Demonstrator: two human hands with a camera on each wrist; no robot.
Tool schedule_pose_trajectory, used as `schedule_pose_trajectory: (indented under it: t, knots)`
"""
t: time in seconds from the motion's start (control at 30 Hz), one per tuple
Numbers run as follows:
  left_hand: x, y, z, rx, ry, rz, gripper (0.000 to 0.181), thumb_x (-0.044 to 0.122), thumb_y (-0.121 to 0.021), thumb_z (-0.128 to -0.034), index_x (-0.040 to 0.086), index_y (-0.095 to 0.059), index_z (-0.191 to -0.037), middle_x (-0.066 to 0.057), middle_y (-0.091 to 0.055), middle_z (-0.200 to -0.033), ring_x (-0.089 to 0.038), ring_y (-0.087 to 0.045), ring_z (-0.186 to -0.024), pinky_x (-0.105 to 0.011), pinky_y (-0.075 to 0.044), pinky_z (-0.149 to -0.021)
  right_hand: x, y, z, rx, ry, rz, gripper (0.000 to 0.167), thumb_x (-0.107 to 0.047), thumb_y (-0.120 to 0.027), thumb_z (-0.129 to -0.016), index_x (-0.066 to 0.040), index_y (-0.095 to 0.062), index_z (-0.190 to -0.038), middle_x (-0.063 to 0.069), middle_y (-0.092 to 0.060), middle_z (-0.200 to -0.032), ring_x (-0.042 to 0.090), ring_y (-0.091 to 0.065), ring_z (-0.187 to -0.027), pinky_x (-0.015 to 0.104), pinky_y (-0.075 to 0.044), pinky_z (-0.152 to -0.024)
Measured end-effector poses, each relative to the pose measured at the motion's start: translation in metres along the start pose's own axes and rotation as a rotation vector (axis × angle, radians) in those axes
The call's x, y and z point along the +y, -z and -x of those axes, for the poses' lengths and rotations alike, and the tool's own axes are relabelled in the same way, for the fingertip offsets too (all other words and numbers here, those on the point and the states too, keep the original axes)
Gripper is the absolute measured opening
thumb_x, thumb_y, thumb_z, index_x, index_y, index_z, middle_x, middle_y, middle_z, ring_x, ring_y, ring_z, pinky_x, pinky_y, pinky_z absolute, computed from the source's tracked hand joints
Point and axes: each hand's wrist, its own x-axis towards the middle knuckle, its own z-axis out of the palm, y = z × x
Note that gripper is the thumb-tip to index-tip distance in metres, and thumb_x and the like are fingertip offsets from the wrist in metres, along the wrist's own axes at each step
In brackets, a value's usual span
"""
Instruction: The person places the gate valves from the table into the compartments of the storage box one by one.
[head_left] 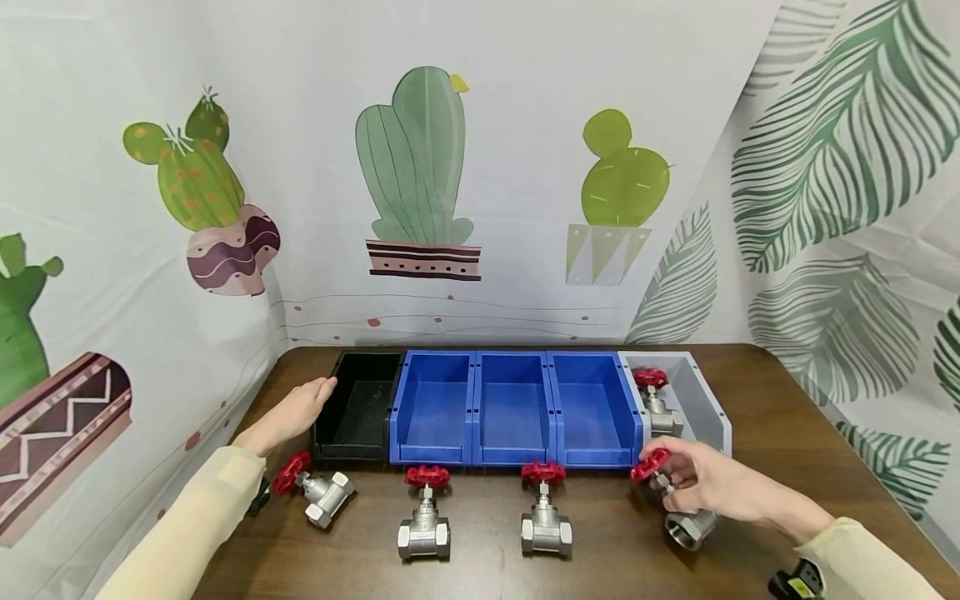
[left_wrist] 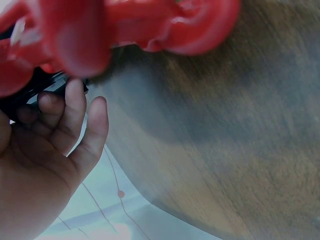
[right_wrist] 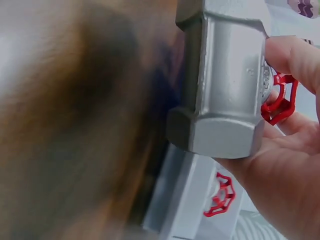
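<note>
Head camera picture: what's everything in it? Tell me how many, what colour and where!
Table: one, brown, under the bins
Cloth: one, white, behind the table
Printed cacti: four, green, on the cloth
Printed leaves: several, green or grey, cloth's right side
Black bin: one, black, row's left end
Blue bins: three, blue, row's middle
Grey bin: one, grey, row's right end
Table valves: three, silver and red, in front of the bins
Binned valve: one, silver and red, inside the grey bin
Held valve: one, silver and red, in front of the grey bin
Sleeves: two, pale yellow, on both arms
Hands: two, bare; left hand beside the black bin, right hand gripping the held valve
</note>
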Motion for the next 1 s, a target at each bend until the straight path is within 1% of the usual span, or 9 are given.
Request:
schedule_pose_trajectory:
  t: [0.1, 0.2, 0.3, 0.4, 0.47, 0.57, 0.67, 0.83, 1.0]
  knots:
    - [0.000, 0.000, 0.000, 0.003, -0.004, -0.002, 0.051, 0.025, -0.029, -0.1095, -0.019, -0.049, -0.128, -0.034, -0.055, -0.124, -0.050, -0.051, -0.117, -0.060, -0.038, -0.099, -0.006, 0.002, -0.005, 0.006, -0.022, -0.037, 0.049, 0.009, -0.067, -0.084, 0.006, -0.045, -0.127, 0.030, -0.062, -0.111, 0.027, -0.064, -0.095, 0.034, -0.056, -0.072]
    - [0.000, 0.000, 0.000, 0.016, -0.024, -0.008, 0.051, 0.025, -0.028, -0.1096, -0.017, -0.053, -0.123, -0.031, -0.059, -0.116, -0.048, -0.055, -0.111, -0.059, -0.041, -0.095, -0.012, 0.003, -0.010, 0.023, -0.037, -0.050, 0.050, 0.008, -0.066, -0.084, 0.006, -0.044, -0.129, 0.032, -0.060, -0.111, 0.027, -0.065, -0.095, 0.035, -0.057, -0.069]
    - [0.000, 0.000, -0.001, 0.030, -0.031, -0.013, 0.049, 0.025, -0.029, -0.1095, -0.016, -0.056, -0.118, -0.028, -0.062, -0.109, -0.047, -0.058, -0.106, -0.057, -0.043, -0.092, -0.018, 0.004, -0.016, 0.047, -0.054, -0.035, 0.051, 0.006, -0.068, -0.084, 0.003, -0.045, -0.129, 0.032, -0.061, -0.112, 0.026, -0.066, -0.093, 0.036, -0.057, -0.068]
    - [0.000, 0.000, -0.001, 0.021, -0.022, -0.019, 0.051, 0.025, -0.028, -0.1095, -0.018, -0.053, -0.122, -0.033, -0.059, -0.116, -0.049, -0.055, -0.111, -0.058, -0.041, -0.095, -0.024, 0.004, -0.023, 0.070, -0.071, -0.027, 0.052, 0.004, -0.070, -0.084, 0.003, -0.045, -0.130, 0.031, -0.062, -0.111, 0.027, -0.066, -0.091, 0.036, -0.057, -0.067]
    - [0.000, 0.000, -0.001, 0.009, -0.017, -0.025, 0.053, 0.025, -0.028, -0.1095, -0.021, -0.049, -0.126, -0.037, -0.054, -0.124, -0.052, -0.050, -0.117, -0.059, -0.038, -0.099, -0.027, 0.003, -0.028, 0.086, -0.084, -0.043, 0.053, 0.004, -0.070, -0.085, 0.004, -0.044, -0.131, 0.031, -0.061, -0.111, 0.029, -0.066, -0.089, 0.036, -0.057, -0.067]
    - [0.000, 0.000, -0.002, -0.002, -0.004, -0.024, 0.054, 0.024, -0.028, -0.1094, -0.023, -0.046, -0.128, -0.039, -0.049, -0.129, -0.053, -0.046, -0.121, -0.060, -0.035, -0.102, -0.031, 0.003, -0.035, 0.116, -0.093, -0.063, 0.053, 0.006, -0.069, -0.085, 0.005, -0.043, -0.132, 0.032, -0.061, -0.110, 0.032, -0.065, -0.090, 0.036, -0.057, -0.068]
    - [0.001, 0.000, -0.002, -0.008, 0.002, -0.019, 0.053, 0.024, -0.028, -0.1094, -0.023, -0.046, -0.128, -0.039, -0.049, -0.130, -0.053, -0.046, -0.122, -0.060, -0.035, -0.102, -0.034, 0.003, -0.042, 0.143, -0.100, -0.086, 0.053, 0.007, -0.068, -0.086, 0.005, -0.043, -0.132, 0.030, -0.062, -0.108, 0.034, -0.065, -0.092, 0.037, -0.057, -0.068]
    - [0.001, 0.000, -0.003, -0.010, 0.006, -0.015, 0.051, 0.023, -0.029, -0.1092, -0.021, -0.047, -0.128, -0.037, -0.052, -0.127, -0.051, -0.048, -0.120, -0.059, -0.036, -0.101, -0.034, 0.003, -0.052, 0.211, -0.111, -0.068, 0.052, 0.003, -0.071, -0.085, 0.004, -0.046, -0.130, 0.023, -0.065, -0.104, 0.035, -0.065, -0.089, 0.036, -0.057, -0.068]
    - [0.003, 0.001, -0.002, -0.007, 0.009, -0.007, 0.049, 0.023, -0.030, -0.1091, -0.018, -0.051, -0.125, -0.034, -0.056, -0.122, -0.050, -0.051, -0.116, -0.059, -0.040, -0.097, -0.031, 0.003, -0.063, 0.300, -0.100, -0.079, 0.051, 0.003, -0.072, -0.083, 0.005, -0.048, -0.128, 0.023, -0.064, -0.106, 0.029, -0.066, -0.089, 0.034, -0.057, -0.070]
